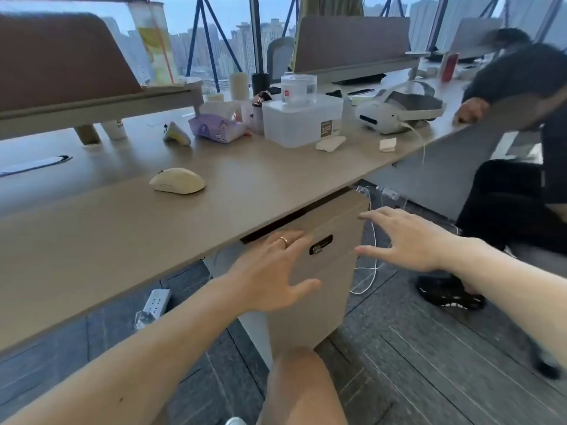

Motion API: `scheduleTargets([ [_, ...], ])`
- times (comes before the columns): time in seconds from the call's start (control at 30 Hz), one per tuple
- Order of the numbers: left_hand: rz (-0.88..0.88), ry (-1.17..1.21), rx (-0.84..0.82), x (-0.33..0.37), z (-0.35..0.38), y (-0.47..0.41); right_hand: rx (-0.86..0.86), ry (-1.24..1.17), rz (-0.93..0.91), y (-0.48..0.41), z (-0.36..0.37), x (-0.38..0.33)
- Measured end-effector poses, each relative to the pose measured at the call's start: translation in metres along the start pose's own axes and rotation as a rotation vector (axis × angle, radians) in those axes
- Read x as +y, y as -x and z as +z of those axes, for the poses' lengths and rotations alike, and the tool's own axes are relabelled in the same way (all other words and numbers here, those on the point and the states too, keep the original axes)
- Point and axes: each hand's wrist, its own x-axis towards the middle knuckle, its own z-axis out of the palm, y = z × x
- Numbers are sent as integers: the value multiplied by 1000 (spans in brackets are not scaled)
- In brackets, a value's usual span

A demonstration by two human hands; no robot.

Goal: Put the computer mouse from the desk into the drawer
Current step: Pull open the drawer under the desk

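Barely anything of the task was done when I looked. The mouse lay untouched on the bench, well back from its front edge and well apart from both hands. The drawer under the bench looked shut, or at most a crack out, with a dark gap above its front and a small lock in the middle. My left hand was spread, fingers wide, over the drawer front just left of the lock, holding nothing; whether it touched the panel I could not tell. My right hand was spread too and empty, near the drawer's right edge beside a hanging white cable. By my judgement, opening the drawer, fetching the mouse and dropping it inside were all left.
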Motion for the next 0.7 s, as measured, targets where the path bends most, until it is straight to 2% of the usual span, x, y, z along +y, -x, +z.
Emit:
scheduleTargets([
  [0.17, -124, -15, -70, -27, 37, 7, -11, 33, -42, -20, 36, 2],
  [0.33, -114, -45, 147, -28, 61, 7, -2, -99, -8, -49, 77, -13],
  [0.4, -145, -27, 190, -25, 63, 5, -26, -321, 90, -62, 96, -18],
  [0.57, -195, -50, 239, -19, 61, 4, -32, -1200, 496, -88, 121, -43],
  [0.7, -171, -81, 268, -24, 65, 4, 0, -1467, 631, -100, 125, -51],
])
